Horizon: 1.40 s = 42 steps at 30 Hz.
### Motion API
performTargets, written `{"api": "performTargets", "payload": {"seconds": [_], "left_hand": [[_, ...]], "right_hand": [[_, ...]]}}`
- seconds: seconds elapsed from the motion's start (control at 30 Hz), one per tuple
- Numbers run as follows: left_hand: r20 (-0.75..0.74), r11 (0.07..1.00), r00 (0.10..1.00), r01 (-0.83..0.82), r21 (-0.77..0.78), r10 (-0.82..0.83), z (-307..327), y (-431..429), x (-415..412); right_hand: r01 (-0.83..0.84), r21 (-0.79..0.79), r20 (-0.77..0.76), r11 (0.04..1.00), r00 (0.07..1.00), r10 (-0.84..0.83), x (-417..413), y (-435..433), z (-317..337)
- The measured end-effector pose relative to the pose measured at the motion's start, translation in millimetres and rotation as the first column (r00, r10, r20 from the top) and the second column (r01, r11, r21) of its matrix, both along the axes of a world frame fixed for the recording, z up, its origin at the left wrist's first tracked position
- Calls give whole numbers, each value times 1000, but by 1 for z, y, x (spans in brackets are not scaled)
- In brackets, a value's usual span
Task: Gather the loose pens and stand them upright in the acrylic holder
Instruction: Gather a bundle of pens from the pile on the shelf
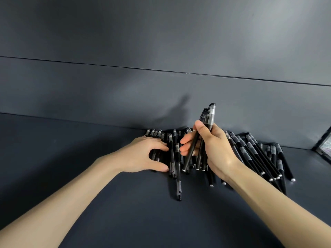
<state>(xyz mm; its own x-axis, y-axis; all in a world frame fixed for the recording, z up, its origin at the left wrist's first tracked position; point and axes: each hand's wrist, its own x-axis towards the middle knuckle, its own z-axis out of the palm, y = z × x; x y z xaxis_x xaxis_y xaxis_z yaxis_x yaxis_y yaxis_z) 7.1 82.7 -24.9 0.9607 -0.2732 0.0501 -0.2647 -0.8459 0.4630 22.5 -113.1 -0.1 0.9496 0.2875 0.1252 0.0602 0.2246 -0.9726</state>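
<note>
Right hand point(213, 149) grips a pen bundle point(210, 115); left hand point(141, 154), curled, seemingly pinches loose pens point(172, 154).

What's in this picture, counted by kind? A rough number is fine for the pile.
Hands: 2, the left hand and the right hand.
Held pens, gripped in the right hand: about 3.
Loose pens lying on the table: over 20, overlapping, no exact count.
Total: over 25.
</note>
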Motion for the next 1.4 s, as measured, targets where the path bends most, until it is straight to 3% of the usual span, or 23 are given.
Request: {"api": "performTargets", "payload": {"seconds": [0.13,0.2,0.37,0.53,0.73,0.93,1.0,1.07,1.2,1.4], "left_hand": [[76,990,995,55,127,-65,-1,0,-1],[133,991,988,58,118,-74,1,-1,-3],[372,949,928,113,-296,6,13,-6,-9],[517,858,852,208,-470,77,19,-17,-14],[446,760,894,316,-567,-39,15,-33,-22],[279,769,955,255,-586,-104,12,-40,-24],[227,828,971,189,-527,-76,9,-37,-22],[179,919,982,124,-374,-59,3,-32,-18],[8,995,997,77,-64,-76,-3,-25,-13],[138,999,989,47,-14,-44,-6,-12,-6]], "right_hand": [[32,-28,30,999,999,-31,0,0,0],[37,-37,31,999,999,-36,1,-1,-1],[7,-70,-13,998,1000,-7,4,-3,-1],[-6,-111,-12,994,1000,5,5,-3,-3],[19,23,-92,1000,996,-17,8,-8,1],[81,52,-112,995,991,-75,12,-14,4],[129,-12,-85,992,988,-130,13,-16,6],[158,-32,-62,987,985,-160,13,-19,9],[88,72,-117,994,990,-79,10,-22,5],[85,-17,-72,996,994,-86,5,-38,-1]]}}
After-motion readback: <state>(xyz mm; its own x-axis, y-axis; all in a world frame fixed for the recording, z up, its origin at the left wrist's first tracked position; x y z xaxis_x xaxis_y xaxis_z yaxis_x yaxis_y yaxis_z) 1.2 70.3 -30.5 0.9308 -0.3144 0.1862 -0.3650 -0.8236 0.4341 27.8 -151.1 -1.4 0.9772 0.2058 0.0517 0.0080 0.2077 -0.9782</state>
